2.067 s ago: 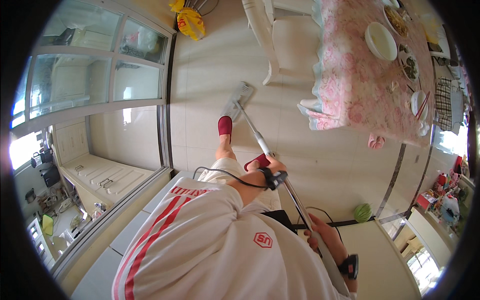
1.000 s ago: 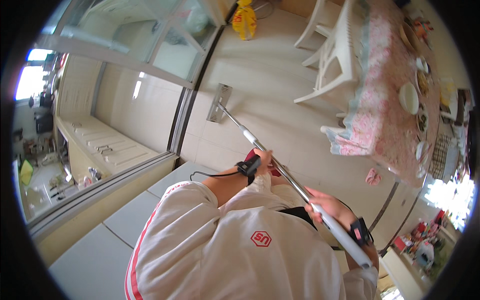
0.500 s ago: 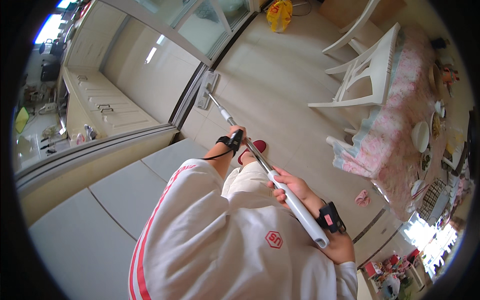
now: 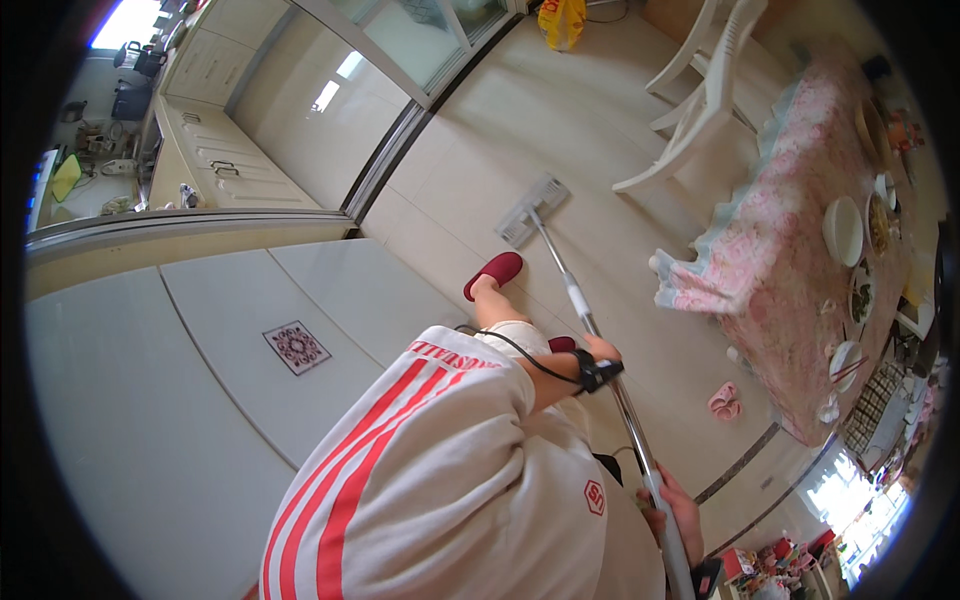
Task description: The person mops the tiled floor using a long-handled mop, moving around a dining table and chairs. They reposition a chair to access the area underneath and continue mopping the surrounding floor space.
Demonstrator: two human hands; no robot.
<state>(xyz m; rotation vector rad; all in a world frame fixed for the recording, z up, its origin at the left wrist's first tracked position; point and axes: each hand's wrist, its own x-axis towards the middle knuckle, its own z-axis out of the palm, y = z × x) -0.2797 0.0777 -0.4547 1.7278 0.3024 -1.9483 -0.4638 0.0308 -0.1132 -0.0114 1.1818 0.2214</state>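
A flat mop lies across my front, its silver pole [image 4: 636,432] slanting from the floor down to the lower right. My left hand [image 4: 603,349] is closed round the pole partway along, with a black strapped device [image 4: 599,372] on that wrist. Lower down, the fingers of my right hand [image 4: 681,512] are wrapped round the white grip [image 4: 672,545] near its top end. The grey flat mop head [image 4: 548,196] rests on the tiled floor [image 4: 455,165], ahead of my red slipper [image 4: 497,272].
To the right stands a table with a pink floral cloth [image 4: 755,285], bearing bowls and dishes. White chairs [image 4: 690,140] stand beyond it. A pink slipper [image 4: 725,401] lies near the table. White cabinet panels [image 4: 130,370] are at left, a sliding-door track [image 4: 385,160] ahead, a yellow bag [image 4: 562,22] farther off.
The mop head has moved from beside the door track to the right, onto the tiles nearer the chairs. Both hands have shifted right and nearer with the pole, still gripping it.
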